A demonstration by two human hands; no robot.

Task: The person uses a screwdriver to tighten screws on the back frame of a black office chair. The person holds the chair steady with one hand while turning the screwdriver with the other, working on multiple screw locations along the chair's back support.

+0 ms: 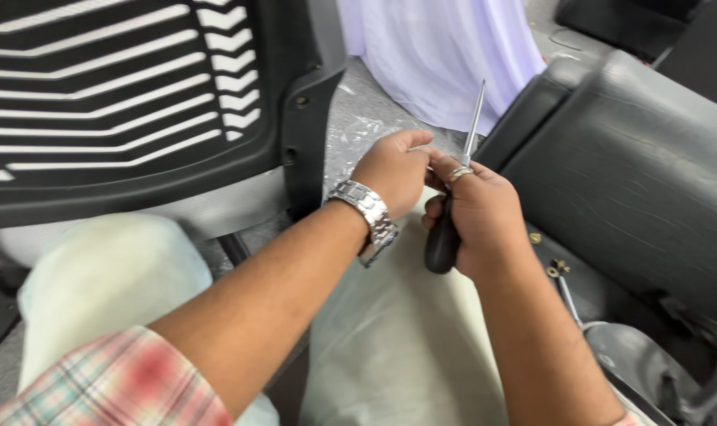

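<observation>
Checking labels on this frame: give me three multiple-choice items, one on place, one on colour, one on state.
1. Where is the slatted chair back?
A. Left of the hands
B. Right of the hands
C. Behind the white cloth

2. What colour is the screwdriver handle?
A. Red
B. Black
C. Yellow

3. How does the screwdriver shaft point?
A. Down
B. Flat
C. Up, away from the person

Key: 1 A, it fills the upper left. 2 B, a black grip shows under the right hand. 3 C, the tip rises above the left hand.

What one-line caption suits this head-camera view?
Right hand grips a black-handled screwdriver, left hand touching its shaft, between chair parts.
</observation>
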